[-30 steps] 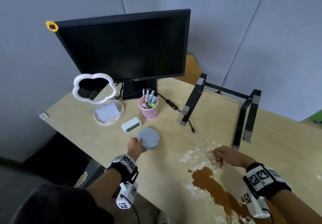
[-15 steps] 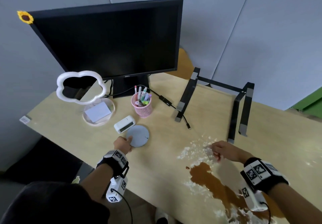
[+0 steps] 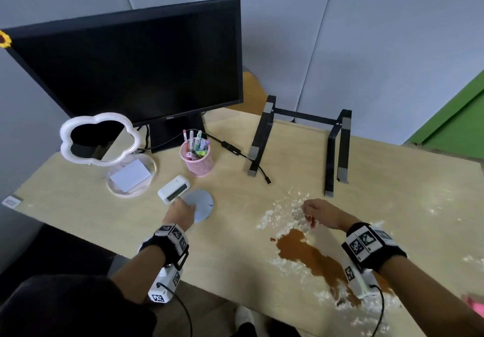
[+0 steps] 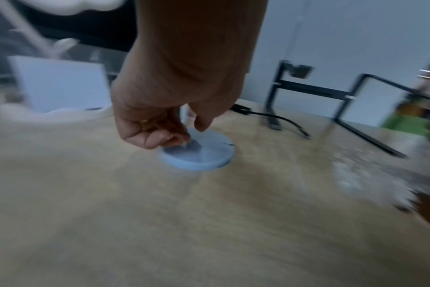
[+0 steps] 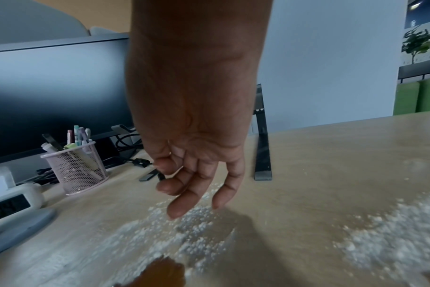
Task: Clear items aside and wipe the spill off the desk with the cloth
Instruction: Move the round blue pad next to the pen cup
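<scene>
A brown liquid spill [image 3: 309,255] lies on the pale wooden desk [image 3: 78,205] near its front edge, ringed by white powder [image 3: 282,213]. Left of it, a round blue-grey disc [image 3: 203,204] lies flat against a small white clock [image 3: 174,188]. My left hand [image 3: 180,205] is on the disc's near-left edge. In the left wrist view, that hand [image 4: 192,134] has curled fingertips and thumb on the disc [image 4: 204,155]. My right hand [image 3: 307,212] hangs over the powder [image 5: 184,229], fingers relaxed and holding nothing [image 5: 192,194]. A scrap of pink [image 3: 475,308] shows at the right edge.
A black monitor [image 3: 131,67] stands at the back, a cloud-shaped mirror [image 3: 97,137] on a round base at its left. A pink mesh pen cup [image 3: 196,160] is behind the clock. A black laptop stand [image 3: 335,148] and a loose cable [image 3: 235,150] are behind the spill.
My left hand has slid the disc away from the spill until it lies against the clock. My right hand has stayed over the powder.
</scene>
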